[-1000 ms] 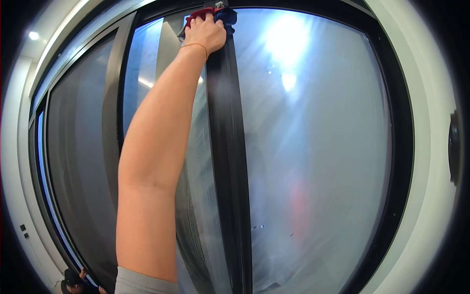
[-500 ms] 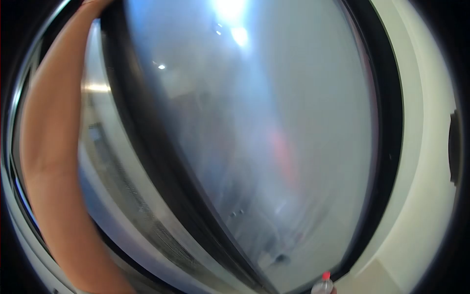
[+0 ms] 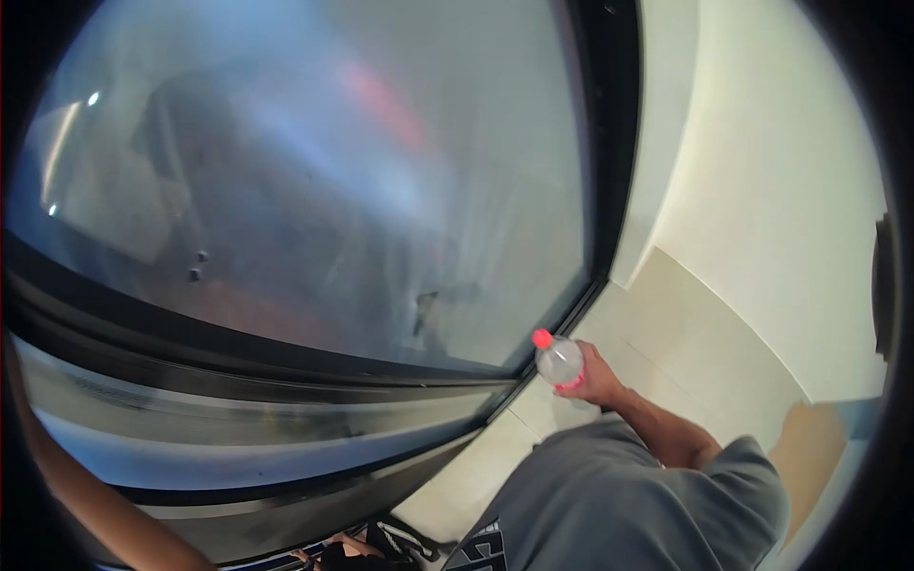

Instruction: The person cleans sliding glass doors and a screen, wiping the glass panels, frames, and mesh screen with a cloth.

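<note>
My right hand [image 3: 598, 376] is wrapped round a clear plastic bottle [image 3: 560, 362] with a red cap. The bottle is tilted, beside the lower corner of the black window frame [image 3: 595, 190]. My left forearm [image 3: 105, 509] crosses the lower left edge, and its hand is out of sight. The large glass pane [image 3: 381, 238] fills the upper left, with hazy streaks and reflections on it.
A pale floor [image 3: 657, 324] and a white wall [image 3: 781, 190] lie to the right. At the bottom edge, part of another person in dark clothing [image 3: 352, 552] shows. A dark object [image 3: 884, 285] is at the far right.
The view has swung down and right. My left hand, earlier on a red and blue cloth high on the frame, has left view. My right hand and the bottle have come into view.
</note>
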`<state>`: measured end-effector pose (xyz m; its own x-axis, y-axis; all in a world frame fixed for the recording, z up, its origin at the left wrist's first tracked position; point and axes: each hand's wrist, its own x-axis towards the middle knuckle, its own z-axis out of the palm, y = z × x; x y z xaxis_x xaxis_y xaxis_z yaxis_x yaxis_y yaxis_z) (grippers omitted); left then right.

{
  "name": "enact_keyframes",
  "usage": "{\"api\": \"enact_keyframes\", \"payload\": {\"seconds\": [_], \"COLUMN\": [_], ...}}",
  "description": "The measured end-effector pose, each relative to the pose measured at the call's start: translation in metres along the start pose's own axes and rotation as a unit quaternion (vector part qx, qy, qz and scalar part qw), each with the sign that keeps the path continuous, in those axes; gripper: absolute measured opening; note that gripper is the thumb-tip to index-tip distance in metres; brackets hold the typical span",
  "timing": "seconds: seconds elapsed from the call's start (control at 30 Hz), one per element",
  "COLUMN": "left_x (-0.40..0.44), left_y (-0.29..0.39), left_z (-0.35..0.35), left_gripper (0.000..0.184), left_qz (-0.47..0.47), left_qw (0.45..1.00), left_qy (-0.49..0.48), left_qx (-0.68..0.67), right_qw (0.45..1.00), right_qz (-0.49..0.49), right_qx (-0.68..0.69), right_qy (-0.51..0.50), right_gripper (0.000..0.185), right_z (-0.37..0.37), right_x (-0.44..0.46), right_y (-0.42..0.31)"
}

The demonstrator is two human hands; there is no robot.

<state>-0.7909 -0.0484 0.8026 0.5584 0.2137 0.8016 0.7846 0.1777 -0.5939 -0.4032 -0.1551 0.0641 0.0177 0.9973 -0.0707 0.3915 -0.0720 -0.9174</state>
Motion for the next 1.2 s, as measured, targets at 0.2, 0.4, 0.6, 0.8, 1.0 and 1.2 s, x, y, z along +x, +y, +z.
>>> {"api": "enact_keyframes", "payload": {"seconds": [0.2,0.4,0.6,0.8,1.0,1.2], "left_x": [-0.35,-0.503,-0.414,-0.393,-0.529,-0.481], "left_y": [0.205,0.341,0.311,0.369,0.477,0.398], "left_z": [0.038,0.03,0.028,0.026,0.005,0.048], "left_gripper": [0.065,0.076,0.045,0.053,0.057,0.06], "left_qz": [-0.075,-0.545,-0.577,-0.369,-0.514,-0.639], "left_qw": [0.984,0.815,0.79,0.88,0.761,0.744], "left_qy": [-0.094,-0.071,0.026,-0.083,-0.196,-0.055], "left_qx": [-0.135,-0.185,-0.206,-0.288,-0.344,-0.188], "right_qw": [0.999,0.999,0.999,0.999,0.999,0.994], "right_qz": [0.011,-0.018,0.012,-0.021,-0.05,-0.034], "right_qx": [-0.01,0.026,0.041,0.018,0.021,0.102], "right_qy": [-0.029,0.007,0.007,-0.02,-0.005,-0.02], "right_gripper": [0.112,0.111,0.111,0.104,0.097,0.091], "right_z": [-0.01,-0.01,-0.002,-0.008,-0.017,-0.007], "right_x": [-0.006,-0.024,-0.045,-0.031,-0.033,-0.03], "right_y": [0.003,0.025,0.062,0.035,0.009,0.006]}}
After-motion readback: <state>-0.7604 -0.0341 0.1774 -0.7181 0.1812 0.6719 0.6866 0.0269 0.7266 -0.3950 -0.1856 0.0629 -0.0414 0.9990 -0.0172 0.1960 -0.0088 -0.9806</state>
